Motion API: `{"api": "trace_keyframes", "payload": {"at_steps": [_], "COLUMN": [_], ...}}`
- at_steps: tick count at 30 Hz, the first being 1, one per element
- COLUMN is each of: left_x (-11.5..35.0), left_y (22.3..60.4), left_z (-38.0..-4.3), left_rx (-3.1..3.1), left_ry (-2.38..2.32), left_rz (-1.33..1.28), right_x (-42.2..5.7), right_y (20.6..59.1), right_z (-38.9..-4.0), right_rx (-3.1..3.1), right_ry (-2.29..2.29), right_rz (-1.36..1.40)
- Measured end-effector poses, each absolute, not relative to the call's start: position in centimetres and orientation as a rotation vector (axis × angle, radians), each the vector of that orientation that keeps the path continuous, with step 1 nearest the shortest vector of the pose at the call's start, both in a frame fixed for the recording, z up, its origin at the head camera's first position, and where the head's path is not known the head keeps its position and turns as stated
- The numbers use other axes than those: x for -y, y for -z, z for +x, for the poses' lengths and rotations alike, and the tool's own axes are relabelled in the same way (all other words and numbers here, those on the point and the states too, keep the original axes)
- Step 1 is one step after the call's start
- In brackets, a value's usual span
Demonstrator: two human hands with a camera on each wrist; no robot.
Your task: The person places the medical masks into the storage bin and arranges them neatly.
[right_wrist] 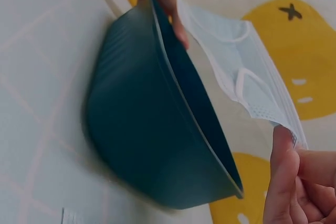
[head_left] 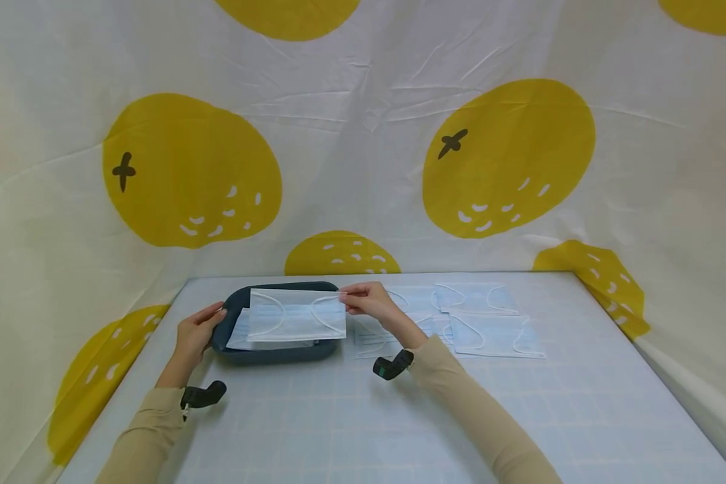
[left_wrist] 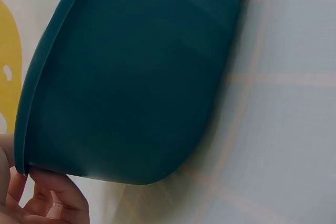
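A dark teal plastic bin (head_left: pixel 266 357) stands at the back left of the table. My left hand (head_left: pixel 195 333) grips its left end, thumb over the rim and fingers beneath it in the left wrist view. Between thumb and fingertips, my right hand (head_left: pixel 369 300) pinches the right edge of a pale blue face mask (head_left: pixel 296 314), held flat over the bin with its white ear loops on top. In the right wrist view this mask (right_wrist: pixel 226 51) hangs above the bin's opening. Beneath it, more masks (head_left: pixel 240 334) lie inside the bin, mostly hidden.
Several loose face masks (head_left: pixel 490 335) lie spread and overlapping on the table right of the bin, some partly behind my right forearm. The table (head_left: pixel 351 430) has a pale checked cover. Behind it hangs a white curtain (head_left: pixel 351 168) printed with yellow fruit.
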State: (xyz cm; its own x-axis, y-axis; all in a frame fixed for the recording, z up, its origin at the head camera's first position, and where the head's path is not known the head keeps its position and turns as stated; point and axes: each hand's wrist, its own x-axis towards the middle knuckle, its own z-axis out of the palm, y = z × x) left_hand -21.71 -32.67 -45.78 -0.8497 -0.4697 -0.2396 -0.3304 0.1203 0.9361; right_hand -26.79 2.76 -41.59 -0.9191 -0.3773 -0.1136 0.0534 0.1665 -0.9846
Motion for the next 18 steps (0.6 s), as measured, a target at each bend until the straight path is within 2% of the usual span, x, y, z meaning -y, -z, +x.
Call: {"api": "trace_keyframes", "payload": {"at_steps": [18], "left_x": [32.4], "left_y": [45.5], "left_z": [-21.9], "left_rx": [2.287], "left_ry": [1.823], "left_rz": [0.827], "right_x": [0.7], "right_y": [41.2], "right_z": [-27.3], "right_rx": [-2.158], "right_ry": [1.776], "right_rz": [-0.284]}}
